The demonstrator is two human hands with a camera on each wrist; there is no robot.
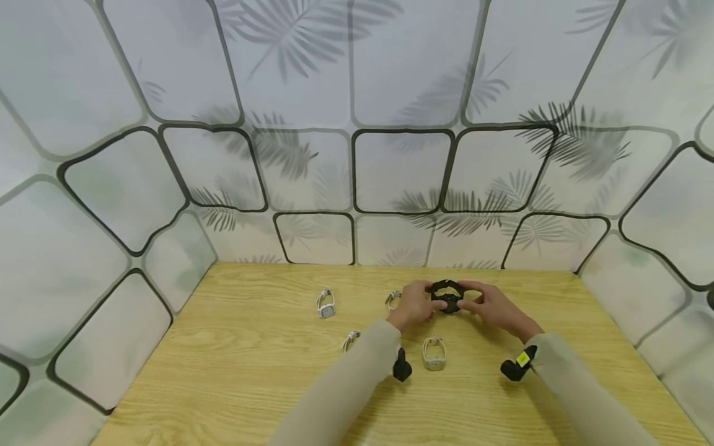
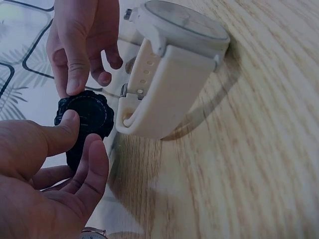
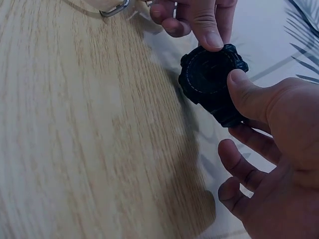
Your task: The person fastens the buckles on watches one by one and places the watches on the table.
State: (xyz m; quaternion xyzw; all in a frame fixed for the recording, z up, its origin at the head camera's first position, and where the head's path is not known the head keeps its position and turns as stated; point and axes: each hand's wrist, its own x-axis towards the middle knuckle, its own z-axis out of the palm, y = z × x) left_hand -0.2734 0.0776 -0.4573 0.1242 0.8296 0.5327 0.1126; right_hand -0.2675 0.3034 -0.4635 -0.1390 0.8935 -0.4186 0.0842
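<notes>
A black wristwatch (image 1: 449, 301) with a round bezel is held between both hands toward the back of the table, its strap forming a loop. From the left, my left hand (image 1: 415, 303) pinches it, thumb on the face side. My right hand (image 1: 493, 305) grips the opposite side, its thumb also at the bezel in the right wrist view, where the dark watch face (image 3: 209, 72) shows. Close to the left hand lies a pale watch (image 1: 393, 300), partly hidden by it. A cream-strapped watch (image 2: 174, 84) looms large in the left wrist view.
More pale watches rest on the wooden table (image 1: 240, 347): one at the left (image 1: 326, 310), one partly behind the left sleeve (image 1: 351, 339), one in front of the hands (image 1: 434, 363). Patterned fabric walls (image 1: 401, 173) enclose the table's back and sides.
</notes>
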